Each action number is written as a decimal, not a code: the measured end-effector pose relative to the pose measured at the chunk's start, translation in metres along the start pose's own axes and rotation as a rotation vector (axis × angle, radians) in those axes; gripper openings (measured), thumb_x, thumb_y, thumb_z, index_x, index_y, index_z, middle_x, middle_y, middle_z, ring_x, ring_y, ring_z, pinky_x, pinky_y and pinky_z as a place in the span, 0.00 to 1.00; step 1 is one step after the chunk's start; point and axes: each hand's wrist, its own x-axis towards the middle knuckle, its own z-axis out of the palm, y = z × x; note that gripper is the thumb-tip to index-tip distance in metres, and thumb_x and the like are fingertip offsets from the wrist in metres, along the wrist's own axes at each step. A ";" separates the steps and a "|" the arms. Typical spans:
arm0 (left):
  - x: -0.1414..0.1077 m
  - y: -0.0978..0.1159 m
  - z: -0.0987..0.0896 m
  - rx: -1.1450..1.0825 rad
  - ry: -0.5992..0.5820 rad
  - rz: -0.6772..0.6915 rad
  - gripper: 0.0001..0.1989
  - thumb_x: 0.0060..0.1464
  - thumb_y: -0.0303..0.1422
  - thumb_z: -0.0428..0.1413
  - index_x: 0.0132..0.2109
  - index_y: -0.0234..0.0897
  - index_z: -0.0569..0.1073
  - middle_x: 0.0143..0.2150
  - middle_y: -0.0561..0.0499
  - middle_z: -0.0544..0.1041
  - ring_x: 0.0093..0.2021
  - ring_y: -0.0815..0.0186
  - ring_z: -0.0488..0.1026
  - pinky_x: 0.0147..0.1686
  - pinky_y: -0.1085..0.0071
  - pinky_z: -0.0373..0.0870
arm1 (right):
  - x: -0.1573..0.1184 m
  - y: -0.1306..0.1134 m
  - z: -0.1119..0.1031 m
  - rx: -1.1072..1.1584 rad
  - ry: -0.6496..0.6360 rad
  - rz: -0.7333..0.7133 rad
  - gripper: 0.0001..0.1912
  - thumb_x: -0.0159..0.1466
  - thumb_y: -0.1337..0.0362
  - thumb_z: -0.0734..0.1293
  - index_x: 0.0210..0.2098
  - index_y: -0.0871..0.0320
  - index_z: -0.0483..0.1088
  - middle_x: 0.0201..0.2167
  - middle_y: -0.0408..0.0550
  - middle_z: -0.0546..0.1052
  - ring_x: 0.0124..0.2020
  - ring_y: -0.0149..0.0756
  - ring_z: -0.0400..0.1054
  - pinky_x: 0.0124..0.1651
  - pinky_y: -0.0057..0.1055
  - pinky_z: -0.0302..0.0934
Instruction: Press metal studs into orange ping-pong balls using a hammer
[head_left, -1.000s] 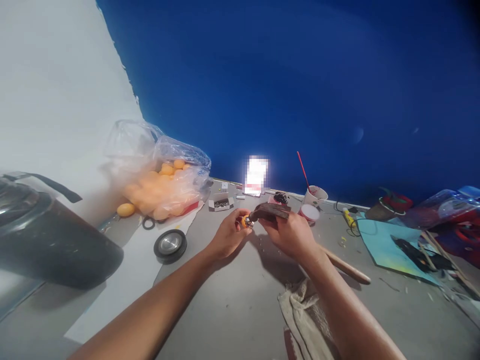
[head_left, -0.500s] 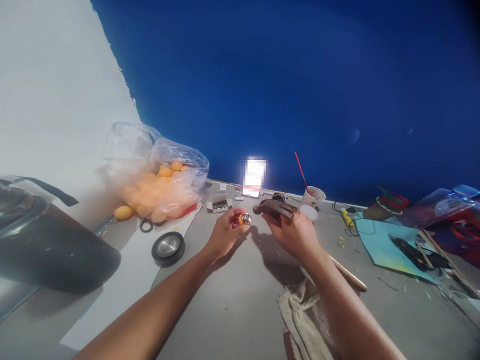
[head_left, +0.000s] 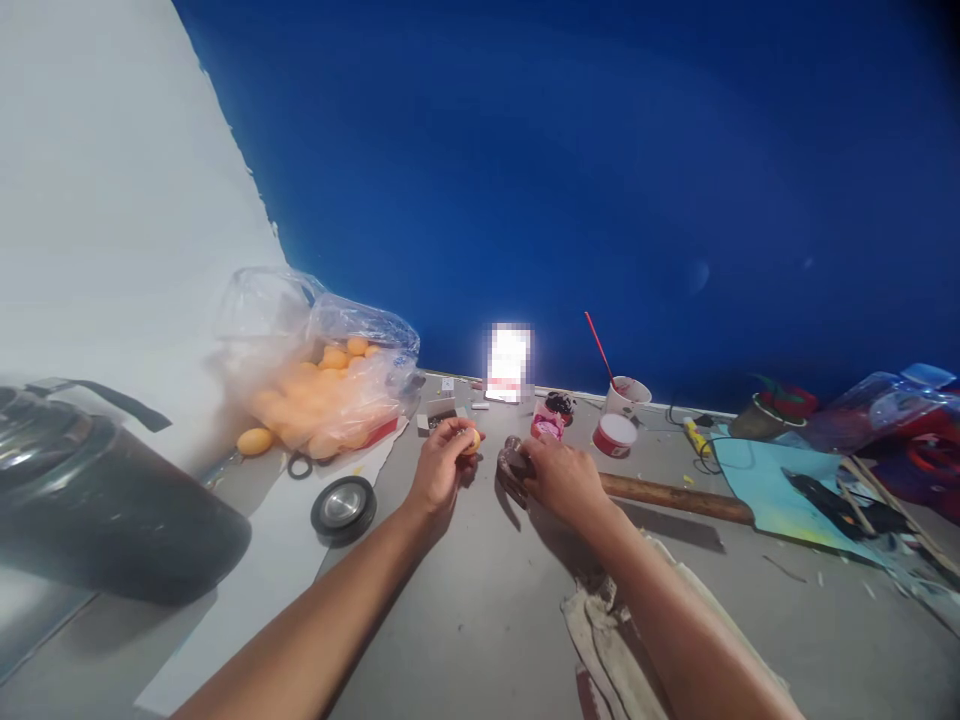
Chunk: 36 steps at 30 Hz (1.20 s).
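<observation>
My left hand (head_left: 441, 464) is closed round a small orange ball (head_left: 472, 440), which looks like a table tennis ball and is mostly hidden by the fingers. In my right hand (head_left: 568, 478) is a claw hammer (head_left: 682, 497), gripped close to its dark metal head. Its wooden handle points right across the grey table (head_left: 457, 610). The hammer head hangs a short way right of the ball, apart from it. Just behind my left hand stands a small open box (head_left: 433, 412); its contents are partly hidden. A pink cup-like thing with black on top (head_left: 551, 412) is behind my right hand.
At the left are a clear bag of orange balls (head_left: 330, 385), a loose orange ball (head_left: 255, 441), a round black-rimmed lid (head_left: 343, 506) and a large dark flask (head_left: 127, 500). A paper cup (head_left: 630, 393), a cloth (head_left: 611, 650) and a blue sheet (head_left: 772, 480) lie rightward.
My right hand has turned the hammer, swinging its handle out to the right and its head downward. The left hand has turned the ball; the shiny metal seen on it earlier is now hidden.
</observation>
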 end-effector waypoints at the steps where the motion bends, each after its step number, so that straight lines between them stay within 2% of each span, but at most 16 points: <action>1: 0.000 0.000 0.000 0.004 -0.003 -0.004 0.18 0.47 0.44 0.66 0.37 0.38 0.71 0.32 0.53 0.77 0.19 0.75 0.63 0.18 0.78 0.52 | 0.000 0.000 0.001 0.006 -0.003 0.000 0.11 0.67 0.64 0.67 0.48 0.55 0.75 0.49 0.55 0.80 0.44 0.46 0.78 0.38 0.33 0.60; 4: 0.003 -0.002 -0.002 0.035 0.007 -0.011 0.21 0.51 0.51 0.63 0.34 0.36 0.71 0.29 0.53 0.74 0.17 0.76 0.60 0.17 0.78 0.47 | 0.001 0.001 0.002 0.047 -0.014 -0.010 0.11 0.66 0.63 0.69 0.47 0.55 0.74 0.48 0.55 0.80 0.47 0.47 0.77 0.39 0.33 0.59; 9: 0.005 -0.003 -0.004 -0.095 0.009 -0.088 0.31 0.49 0.61 0.62 0.40 0.34 0.75 0.31 0.50 0.76 0.18 0.75 0.61 0.17 0.77 0.51 | 0.002 0.004 0.006 0.111 -0.028 -0.036 0.11 0.62 0.62 0.71 0.44 0.56 0.74 0.47 0.53 0.80 0.48 0.46 0.76 0.40 0.32 0.59; 13: 0.002 -0.001 -0.003 -0.123 -0.085 -0.097 0.30 0.49 0.56 0.65 0.46 0.35 0.76 0.35 0.50 0.77 0.21 0.73 0.65 0.19 0.76 0.56 | 0.003 0.005 0.007 0.123 -0.043 -0.037 0.11 0.62 0.61 0.71 0.43 0.56 0.75 0.45 0.54 0.80 0.47 0.46 0.76 0.41 0.33 0.59; 17: 0.000 -0.001 -0.005 0.124 -0.110 0.000 0.22 0.48 0.48 0.67 0.43 0.37 0.76 0.34 0.52 0.76 0.21 0.75 0.64 0.20 0.77 0.57 | 0.003 0.006 0.007 0.130 -0.065 -0.028 0.10 0.62 0.61 0.71 0.42 0.57 0.75 0.44 0.53 0.80 0.46 0.46 0.77 0.39 0.32 0.58; 19: -0.001 -0.001 -0.005 0.239 -0.112 0.052 0.20 0.51 0.49 0.65 0.39 0.37 0.76 0.31 0.54 0.74 0.21 0.74 0.63 0.20 0.77 0.57 | 0.002 0.006 0.007 0.125 -0.063 -0.026 0.10 0.62 0.61 0.70 0.42 0.57 0.75 0.44 0.54 0.80 0.46 0.47 0.77 0.39 0.33 0.58; 21: -0.002 -0.001 -0.005 0.278 -0.115 0.071 0.23 0.55 0.54 0.61 0.35 0.36 0.76 0.29 0.53 0.72 0.20 0.74 0.61 0.19 0.76 0.54 | 0.001 0.006 0.007 0.114 -0.064 -0.034 0.11 0.63 0.61 0.70 0.43 0.57 0.75 0.45 0.55 0.80 0.46 0.48 0.77 0.40 0.33 0.59; 23: -0.002 -0.001 -0.005 0.234 -0.102 0.060 0.26 0.57 0.57 0.58 0.36 0.35 0.78 0.29 0.51 0.72 0.19 0.74 0.60 0.18 0.75 0.53 | -0.001 0.006 0.004 0.095 -0.067 -0.055 0.11 0.63 0.61 0.69 0.45 0.58 0.75 0.47 0.57 0.80 0.48 0.49 0.76 0.41 0.34 0.60; 25: -0.001 -0.002 -0.003 0.116 -0.107 0.034 0.26 0.56 0.56 0.60 0.41 0.34 0.80 0.31 0.50 0.74 0.21 0.73 0.62 0.19 0.74 0.56 | -0.003 0.005 0.000 0.087 -0.051 -0.079 0.11 0.65 0.62 0.68 0.46 0.58 0.76 0.48 0.58 0.79 0.49 0.49 0.76 0.42 0.34 0.61; 29: 0.000 -0.004 0.000 -0.076 -0.172 -0.022 0.28 0.49 0.46 0.68 0.53 0.35 0.78 0.40 0.47 0.79 0.28 0.70 0.69 0.26 0.73 0.64 | -0.005 0.000 -0.007 0.227 0.107 -0.070 0.14 0.69 0.65 0.64 0.53 0.55 0.74 0.51 0.54 0.79 0.51 0.44 0.74 0.46 0.34 0.62; 31: -0.002 -0.004 0.001 -0.062 -0.195 -0.031 0.29 0.47 0.43 0.71 0.54 0.37 0.78 0.41 0.47 0.81 0.29 0.70 0.71 0.29 0.73 0.66 | -0.005 -0.002 -0.004 0.353 0.182 -0.075 0.18 0.68 0.65 0.66 0.57 0.53 0.72 0.50 0.51 0.79 0.50 0.42 0.73 0.48 0.33 0.62; 33: -0.005 -0.003 0.003 -0.014 -0.224 -0.038 0.29 0.45 0.41 0.73 0.54 0.38 0.78 0.38 0.49 0.82 0.30 0.70 0.72 0.31 0.72 0.67 | -0.001 -0.004 0.004 0.459 0.216 -0.115 0.23 0.66 0.63 0.70 0.60 0.52 0.71 0.49 0.49 0.78 0.49 0.41 0.72 0.49 0.33 0.63; 36: -0.012 -0.001 0.006 0.007 -0.249 -0.075 0.28 0.43 0.39 0.74 0.52 0.35 0.79 0.36 0.46 0.83 0.31 0.66 0.75 0.32 0.71 0.68 | 0.006 -0.005 0.019 0.585 0.242 -0.162 0.24 0.63 0.66 0.72 0.59 0.50 0.73 0.47 0.47 0.76 0.49 0.39 0.71 0.48 0.31 0.65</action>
